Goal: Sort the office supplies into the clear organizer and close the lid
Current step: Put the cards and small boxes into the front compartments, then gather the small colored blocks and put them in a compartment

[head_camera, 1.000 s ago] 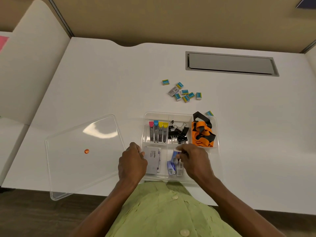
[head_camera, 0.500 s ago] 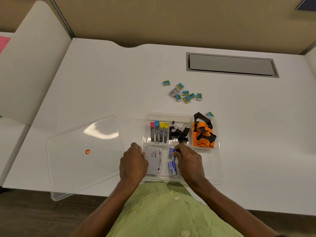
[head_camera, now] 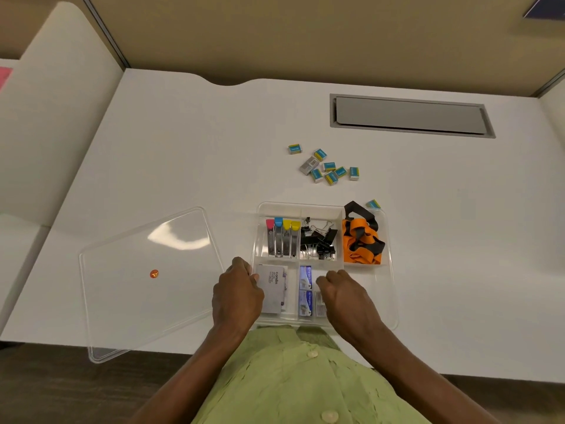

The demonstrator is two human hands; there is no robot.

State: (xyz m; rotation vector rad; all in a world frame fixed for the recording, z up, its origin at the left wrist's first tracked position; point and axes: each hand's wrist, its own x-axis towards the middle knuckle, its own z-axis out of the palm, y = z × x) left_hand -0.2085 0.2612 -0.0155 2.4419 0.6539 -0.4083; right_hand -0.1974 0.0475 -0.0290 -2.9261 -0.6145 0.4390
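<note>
Organizer (head_camera: 392,289) of clear plastic at the near edge of the white desk (head_camera: 171,166), its lid (head_camera: 146,289) lying off to the left, tilted and flat on the desk. Rear compartments, left to right: four staple removers (head_camera: 282,238) with pink, blue and yellow caps; black binder clips (head_camera: 319,241); an orange and black lanyard (head_camera: 360,241). Front compartments: a grey Camlin box (head_camera: 273,290) at left, blue staple boxes (head_camera: 305,290) in the next one. Left hand (head_camera: 237,296) rests at the organizer's left front edge, fingers curled against the Camlin box; whether it grips the box cannot be told. Right hand (head_camera: 347,296) hovers loosely curled just right of the staple boxes, holding nothing visible. Small blue-and-yellow erasers (head_camera: 328,168) lie scattered well beyond the organizer, with one more eraser (head_camera: 373,204) just behind its far right corner.
</note>
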